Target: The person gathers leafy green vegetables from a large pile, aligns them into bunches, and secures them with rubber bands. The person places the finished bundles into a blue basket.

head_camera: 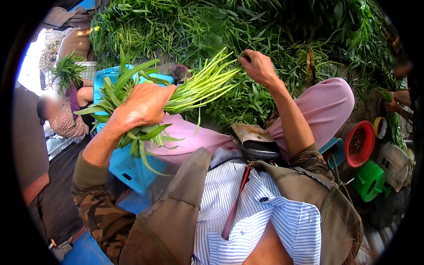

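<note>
My left hand (142, 104) is closed around a bunch of leafy greens (202, 87) that look like water spinach. Its long pale stems point to the upper right, and its leaves hang out on the left side of my fist. Just past the stem ends is my right hand (261, 68), thumb and fingers drawn together. Whether a stem is pinched between those fingertips is too small to make out. Beyond both hands spreads a large heap of the same kind of greens (212, 29). A light-blue plastic basket (135, 170) stands at my left, partly behind the bunch.
A worn pouch (256, 142) lies at my lap. At right are a red plastic bowl (349, 145), a green plastic container (369, 180) and a pale jug (394, 162). Another person (68, 121) sits at left with greens; a co-worker's hands (394, 104) hold greens at far right.
</note>
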A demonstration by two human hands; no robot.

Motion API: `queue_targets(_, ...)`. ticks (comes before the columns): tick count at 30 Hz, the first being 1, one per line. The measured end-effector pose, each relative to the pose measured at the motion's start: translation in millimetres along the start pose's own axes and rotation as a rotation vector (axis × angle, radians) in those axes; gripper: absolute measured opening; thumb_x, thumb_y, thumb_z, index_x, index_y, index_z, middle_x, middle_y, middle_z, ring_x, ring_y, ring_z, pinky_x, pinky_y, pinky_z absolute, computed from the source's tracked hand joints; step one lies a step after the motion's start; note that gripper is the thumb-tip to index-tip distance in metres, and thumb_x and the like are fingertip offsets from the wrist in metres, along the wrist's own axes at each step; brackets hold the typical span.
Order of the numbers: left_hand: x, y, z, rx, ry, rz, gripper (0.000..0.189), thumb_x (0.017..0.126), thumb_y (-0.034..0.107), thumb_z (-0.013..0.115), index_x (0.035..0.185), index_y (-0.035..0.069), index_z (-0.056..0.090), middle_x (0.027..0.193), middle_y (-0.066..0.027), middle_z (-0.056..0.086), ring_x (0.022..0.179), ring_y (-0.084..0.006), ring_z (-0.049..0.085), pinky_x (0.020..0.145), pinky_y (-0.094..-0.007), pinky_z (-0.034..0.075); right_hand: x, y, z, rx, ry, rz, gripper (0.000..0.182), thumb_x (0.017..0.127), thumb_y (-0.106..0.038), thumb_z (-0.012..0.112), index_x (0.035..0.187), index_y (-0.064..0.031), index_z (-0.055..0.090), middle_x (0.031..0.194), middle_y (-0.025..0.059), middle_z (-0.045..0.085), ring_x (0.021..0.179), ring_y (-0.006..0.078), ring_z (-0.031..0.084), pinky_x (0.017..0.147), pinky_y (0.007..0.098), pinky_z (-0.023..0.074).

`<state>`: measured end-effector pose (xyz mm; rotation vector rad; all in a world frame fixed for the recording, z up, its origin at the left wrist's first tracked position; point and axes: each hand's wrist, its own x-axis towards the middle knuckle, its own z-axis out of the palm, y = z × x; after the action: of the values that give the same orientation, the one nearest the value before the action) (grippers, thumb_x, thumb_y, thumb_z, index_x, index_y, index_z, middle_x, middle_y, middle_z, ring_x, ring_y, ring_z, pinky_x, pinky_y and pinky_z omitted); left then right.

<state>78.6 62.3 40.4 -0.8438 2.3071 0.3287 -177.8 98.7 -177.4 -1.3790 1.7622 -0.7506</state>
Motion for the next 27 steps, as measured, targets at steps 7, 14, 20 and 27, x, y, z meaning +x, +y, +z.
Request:
queue_targets(7, 5, -1, 5, 0.103, 0.007, 0.024, 0.03, 0.067, 0.001, 0.061, 0.096, 0.001, 0.057, 0.073, -0.0211, 0.064, 0.075, -0.043, 0.063, 0.065, -0.0527, 0.047, 2, -7, -3, -0.189, 0.363, -0.412, 0.019, 0.089, -0.028, 0.064, 0.097, -0.013, 0.072, 0.114, 0.0043, 0.062, 0.114, 0.029, 0.05, 0.102, 0.0485, 0.0315)
queue_targets(14, 8, -2, 2, 0.11, -0.007, 0.001, 0.036, 0.064, 0.0, 0.063, 0.1, 0.002, 0.056, 0.073, -0.021, 0.063, 0.075, -0.0441, 0.061, 0.066, -0.0529, 0.047, 3, -10, 20, -0.121, 0.071, -0.524, 0.016, 0.087, -0.023, 0.067, 0.096, -0.0092, 0.067, 0.104, 0.0057, 0.061, 0.108, 0.029, 0.052, 0.097, 0.0458, 0.036)
queue_targets(20, 7, -10, 2, 0.056, -0.014, -0.005, 0.032, 0.069, 0.011, 0.067, 0.097, 0.0, 0.056, 0.079, -0.0223, 0.065, 0.082, -0.0424, 0.063, 0.069, -0.0518, 0.048, -4, 0, 9, -0.194, 0.516, -0.285, 0.014, 0.084, -0.02, 0.067, 0.096, -0.0118, 0.068, 0.102, 0.0089, 0.061, 0.102, 0.0266, 0.053, 0.096, 0.0452, 0.0357)
queue_targets(27, 18, -10, 3, 0.061, -0.02, -0.023, 0.029, 0.07, 0.012, 0.067, 0.093, -0.001, 0.054, 0.078, -0.0229, 0.064, 0.08, -0.0441, 0.062, 0.069, -0.0527, 0.047, -42, -53, 28, 0.417, -0.116, -0.212, 0.029, 0.086, -0.03, 0.07, 0.09, -0.0018, 0.072, 0.087, 0.0077, 0.067, 0.081, 0.0195, 0.059, 0.079, 0.035, 0.0471)
